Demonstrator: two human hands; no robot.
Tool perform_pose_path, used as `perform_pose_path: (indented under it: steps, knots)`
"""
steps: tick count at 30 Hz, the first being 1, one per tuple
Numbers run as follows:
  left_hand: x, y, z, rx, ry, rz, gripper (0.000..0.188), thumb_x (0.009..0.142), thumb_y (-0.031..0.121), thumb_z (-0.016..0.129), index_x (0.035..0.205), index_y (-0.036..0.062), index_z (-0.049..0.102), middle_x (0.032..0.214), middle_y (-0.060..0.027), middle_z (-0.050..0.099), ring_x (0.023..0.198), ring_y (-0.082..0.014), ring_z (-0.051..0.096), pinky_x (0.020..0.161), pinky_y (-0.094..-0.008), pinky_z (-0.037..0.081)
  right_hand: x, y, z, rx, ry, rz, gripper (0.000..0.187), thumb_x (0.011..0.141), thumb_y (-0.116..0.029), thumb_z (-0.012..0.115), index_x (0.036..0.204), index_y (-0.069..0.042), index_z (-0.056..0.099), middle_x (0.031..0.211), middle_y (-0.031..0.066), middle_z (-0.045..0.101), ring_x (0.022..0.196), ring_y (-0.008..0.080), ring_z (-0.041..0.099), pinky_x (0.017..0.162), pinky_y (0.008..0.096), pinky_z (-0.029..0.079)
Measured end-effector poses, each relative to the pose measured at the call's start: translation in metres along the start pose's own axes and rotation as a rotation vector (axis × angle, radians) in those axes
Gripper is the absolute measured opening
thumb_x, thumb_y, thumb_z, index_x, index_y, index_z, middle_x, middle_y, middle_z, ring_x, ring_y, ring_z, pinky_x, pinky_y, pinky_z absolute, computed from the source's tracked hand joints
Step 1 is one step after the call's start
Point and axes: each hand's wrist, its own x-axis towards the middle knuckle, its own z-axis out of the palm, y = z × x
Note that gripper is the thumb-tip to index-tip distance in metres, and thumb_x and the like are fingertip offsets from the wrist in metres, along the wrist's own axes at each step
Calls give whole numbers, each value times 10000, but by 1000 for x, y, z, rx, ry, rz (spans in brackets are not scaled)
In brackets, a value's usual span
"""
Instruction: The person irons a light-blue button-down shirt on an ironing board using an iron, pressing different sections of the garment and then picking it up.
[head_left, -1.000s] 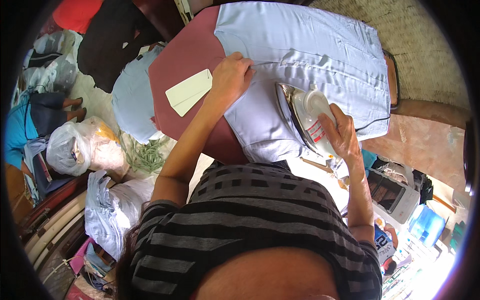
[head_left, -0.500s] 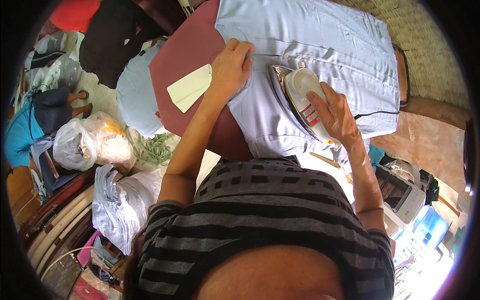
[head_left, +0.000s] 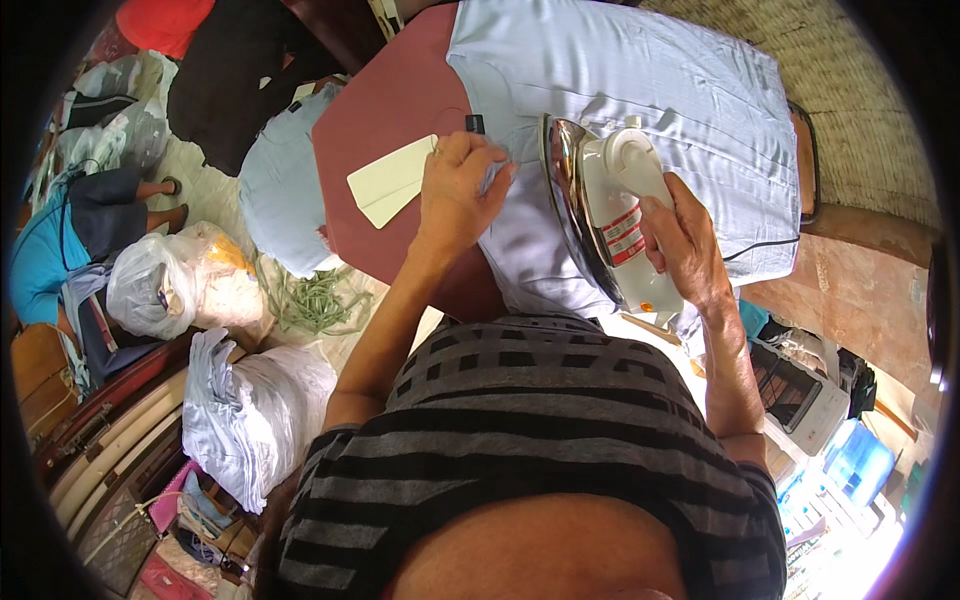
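Note:
A light blue shirt (head_left: 690, 110) is spread over a maroon-covered ironing board (head_left: 380, 110). My left hand (head_left: 458, 195) is closed at the shirt's left edge, with a bit of the blue cloth showing between thumb and fingers. My right hand (head_left: 688, 240) grips the handle of a white steam iron (head_left: 625, 235). The iron is tilted, showing its shiny side; whether its soleplate touches the cloth I cannot tell. A cream card with a crease (head_left: 385, 185) lies on the board beside my left hand. Just above that hand sits a small black piece (head_left: 475, 123).
Light blue cloth (head_left: 285, 190) hangs at the board's left. Beyond are a full plastic bag (head_left: 150, 290), green strings (head_left: 315, 300) and wrapped folded shirts (head_left: 255, 415). Someone in a blue top (head_left: 45, 255) is at far left. The iron's black cord (head_left: 765, 246) runs right.
The iron has tipped up and its shiny side shows more. My left hand has come down slightly toward me, uncovering the small black piece; cloth now shows between its fingers.

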Motion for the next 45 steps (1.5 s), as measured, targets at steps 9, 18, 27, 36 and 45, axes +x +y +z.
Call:
perform_pose_path:
  steps: [9,18,27,36,45]
  knots:
    - [16,0,6,251,-71,57,196,784,158,753,975,131,717,1046,0,606,938,-254,545,783,-396,406,-6,35,-3,-139,35,-37,257,956,-235,557,969,19,524,599,73,472,525,114,434,481,315,371]
    - [21,1,8,307,-91,112,345,796,235,744,1122,141,679,1245,16,558,1093,-244,508,871,-443,378,-21,46,-15,-64,73,52,257,975,-244,542,951,11,532,602,32,488,518,86,443,473,285,360]
    - [3,4,2,192,-39,152,272,811,116,705,1080,106,669,1203,-27,604,1110,-249,548,916,-443,383,-13,7,-7,89,-1,-19,257,994,-245,508,925,3,507,632,27,487,524,74,446,478,265,365]
    - [-61,26,-15,136,-119,-8,274,757,86,756,1023,96,690,1174,-24,612,1079,-278,546,887,-433,388,45,-12,41,4,-45,-82,243,1006,-207,506,949,28,485,740,124,553,553,168,564,522,347,483]
    - [-72,17,-11,118,-67,-49,279,741,104,779,1007,116,696,1165,6,617,1046,-242,563,887,-403,404,72,4,54,-257,4,-405,179,955,-115,555,1053,16,483,915,189,513,518,190,507,478,352,439]
